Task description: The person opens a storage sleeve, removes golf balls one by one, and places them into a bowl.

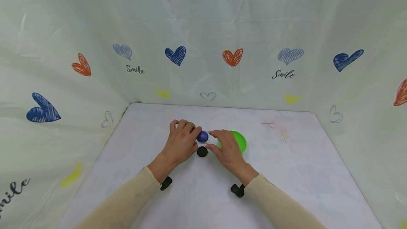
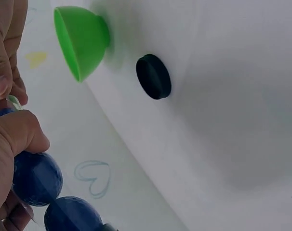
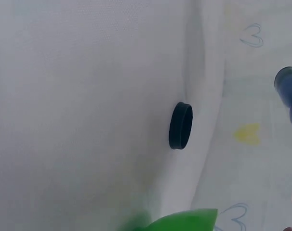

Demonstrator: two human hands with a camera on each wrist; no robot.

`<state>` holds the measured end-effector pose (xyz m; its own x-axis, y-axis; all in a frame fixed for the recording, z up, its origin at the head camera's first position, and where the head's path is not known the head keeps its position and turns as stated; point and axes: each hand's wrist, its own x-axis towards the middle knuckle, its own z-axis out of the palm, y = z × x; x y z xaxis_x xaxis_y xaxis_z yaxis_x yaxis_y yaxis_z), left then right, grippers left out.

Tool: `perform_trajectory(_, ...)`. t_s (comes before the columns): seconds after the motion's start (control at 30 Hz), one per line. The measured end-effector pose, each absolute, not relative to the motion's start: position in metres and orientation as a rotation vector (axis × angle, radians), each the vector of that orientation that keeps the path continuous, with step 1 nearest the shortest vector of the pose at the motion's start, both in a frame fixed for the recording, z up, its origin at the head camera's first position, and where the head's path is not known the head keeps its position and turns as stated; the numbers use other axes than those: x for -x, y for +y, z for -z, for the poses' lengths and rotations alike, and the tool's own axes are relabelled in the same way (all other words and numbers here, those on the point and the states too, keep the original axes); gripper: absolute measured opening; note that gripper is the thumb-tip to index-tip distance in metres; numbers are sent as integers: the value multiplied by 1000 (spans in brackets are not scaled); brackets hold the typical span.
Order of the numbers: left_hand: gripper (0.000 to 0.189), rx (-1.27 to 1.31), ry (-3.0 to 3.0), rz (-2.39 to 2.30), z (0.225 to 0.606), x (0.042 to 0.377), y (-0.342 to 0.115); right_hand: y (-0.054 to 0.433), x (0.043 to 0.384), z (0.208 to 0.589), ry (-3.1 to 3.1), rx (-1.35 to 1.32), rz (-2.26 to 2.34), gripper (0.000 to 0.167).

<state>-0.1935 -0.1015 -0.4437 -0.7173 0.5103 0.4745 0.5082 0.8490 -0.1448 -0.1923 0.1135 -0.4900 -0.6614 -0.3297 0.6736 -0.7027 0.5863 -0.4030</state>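
My left hand (image 1: 181, 142) grips a clear tube with blue balls (image 2: 37, 179) inside, its thumb lying across the tube's wall. One ball (image 1: 202, 136) shows between my hands in the head view. The tube's far end has a dark bottom (image 3: 285, 74). At the rim of the tube (image 2: 13, 101), my right hand (image 1: 227, 149) holds it between curved thumb and fingers. Below the tube a round black cap (image 2: 154, 77) lies on the table. My right hand partly hides a green bowl (image 1: 240, 141) in the head view.
The white table (image 1: 286, 172) reaches back to a sheet (image 1: 203, 77) printed with hearts, which also hangs at both sides. Black wrist cameras (image 1: 237, 190) sit under both forearms. The green bowl stands upright, right of the black cap.
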Motion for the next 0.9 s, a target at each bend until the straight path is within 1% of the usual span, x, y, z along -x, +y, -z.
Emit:
perform_trajectory(0.2,43,777,-2540,-32,435,192,-101,115,189,493,-2288,-772,-1047,53)
perform_trajectory(0.37,44,818,-2540,-62,429,189,-100,114,184,493,-2338,-675,-1307,51)
perform_trajectory(0.53,42,847,-2538,-49,425,188,-99,112,181,495,-2332,-620,-1536,49)
perform_trajectory(0.63,41,857,-2541,-50,423,188,-98,111,180,497,-2303,-620,-1614,49)
perform_trajectory(0.8,49,883,-2571,-110,419,187,-97,111,179,499,-2259,-626,-1683,50)
perform_trajectory(0.9,49,900,-2578,-147,417,186,-95,111,178,500,-2261,-603,-1719,49)
